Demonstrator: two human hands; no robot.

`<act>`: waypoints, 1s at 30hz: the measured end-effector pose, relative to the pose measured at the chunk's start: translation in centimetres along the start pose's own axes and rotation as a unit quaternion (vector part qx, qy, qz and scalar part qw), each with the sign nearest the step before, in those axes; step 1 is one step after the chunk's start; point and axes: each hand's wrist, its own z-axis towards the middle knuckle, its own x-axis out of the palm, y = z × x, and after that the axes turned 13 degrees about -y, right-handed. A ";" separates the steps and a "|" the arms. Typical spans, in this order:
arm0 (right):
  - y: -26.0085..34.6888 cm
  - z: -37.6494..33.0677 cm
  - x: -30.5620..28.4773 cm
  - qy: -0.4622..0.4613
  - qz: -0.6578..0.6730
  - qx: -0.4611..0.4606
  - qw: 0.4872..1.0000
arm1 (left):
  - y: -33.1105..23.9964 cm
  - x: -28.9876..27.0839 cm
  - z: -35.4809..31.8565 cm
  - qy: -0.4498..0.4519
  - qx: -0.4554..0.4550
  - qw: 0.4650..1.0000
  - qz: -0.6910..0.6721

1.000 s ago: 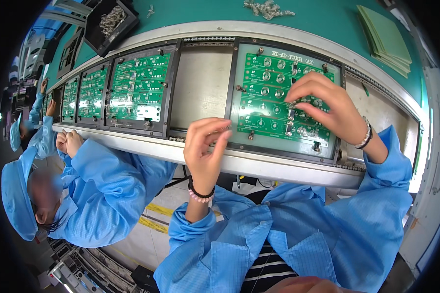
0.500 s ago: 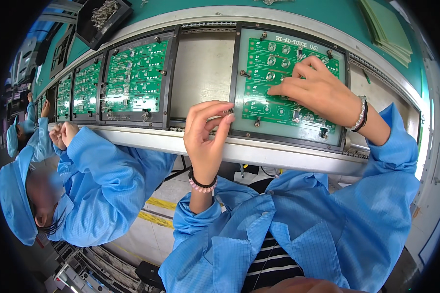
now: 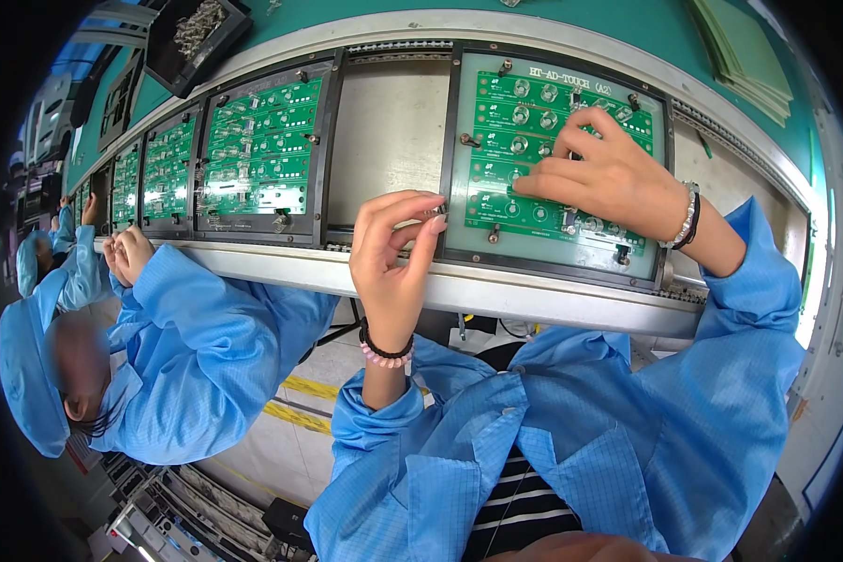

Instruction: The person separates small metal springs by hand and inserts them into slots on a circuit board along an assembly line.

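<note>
A green circuit board panel lies in a dark-edged frame in front of me, with several round coiled metal parts standing on it in rows. My right hand reaches over the panel, index finger and thumb closed at a round spot in its lower left part. What those fingertips hold, if anything, is hidden. My left hand hovers at the frame's left edge, thumb and fingers pinched around small metal springs, mostly covered by the fingertips.
More framed green boards sit along the conveyor to the left. There a co-worker in blue holds both hands close together. A black tray of small metal parts stands at the far left, and pale green sheets at the far right.
My right hand stays at nearly the same spot on the panel, with slight finger movement. My left fingertips have closed a little more over the springs. The co-worker's hands have shifted slightly.
</note>
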 end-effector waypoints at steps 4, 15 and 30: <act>-0.1 -0.3 0.1 -0.010 -0.010 0.008 1.000 | -0.1 -0.1 0.1 0.006 0.004 1.000 0.005; 0.0 -0.3 -0.9 -0.002 0.015 0.039 0.999 | -0.1 0.0 0.5 0.027 -0.021 0.999 -0.019; -1.0 -10.7 -5.2 -0.135 0.059 0.281 0.948 | -4.4 1.5 3.7 0.142 -0.205 0.950 -0.186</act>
